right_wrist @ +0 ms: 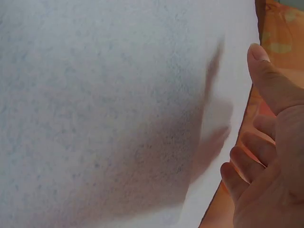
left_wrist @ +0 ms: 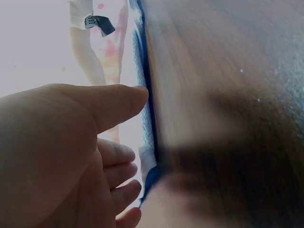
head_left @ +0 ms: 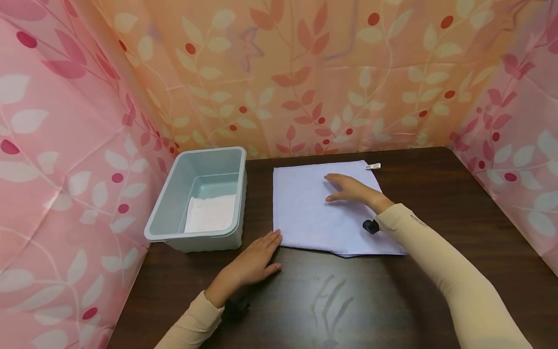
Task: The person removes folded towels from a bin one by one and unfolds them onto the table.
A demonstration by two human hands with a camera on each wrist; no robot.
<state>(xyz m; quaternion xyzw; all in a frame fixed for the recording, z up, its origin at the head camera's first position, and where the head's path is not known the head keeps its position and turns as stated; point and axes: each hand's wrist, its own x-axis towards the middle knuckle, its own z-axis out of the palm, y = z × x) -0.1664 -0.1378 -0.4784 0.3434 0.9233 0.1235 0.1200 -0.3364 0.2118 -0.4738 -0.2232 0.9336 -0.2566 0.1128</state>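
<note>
A pale lavender towel (head_left: 307, 213) lies folded and flat on the dark table, a small white label (head_left: 372, 166) sticking out at its far right corner. At the towel's near left corner, my left hand (head_left: 253, 261) lies with fingers straight, the fingertips right at the edge. The left wrist view shows the thumb (left_wrist: 118, 102) alongside the towel's folded edge (left_wrist: 145, 109). Over the towel's right half hovers my right hand (head_left: 355, 190), its fingers spread and relaxed, holding nothing. In the right wrist view its shadow falls across the cloth.
A light blue-grey plastic bin (head_left: 240, 208) stands left of the towel, with a white folded cloth (head_left: 211, 213) inside. Flowered curtains (head_left: 305, 87) enclose the table (head_left: 436, 194) at the back and both sides. Faint smudges mark the tabletop in front of the towel.
</note>
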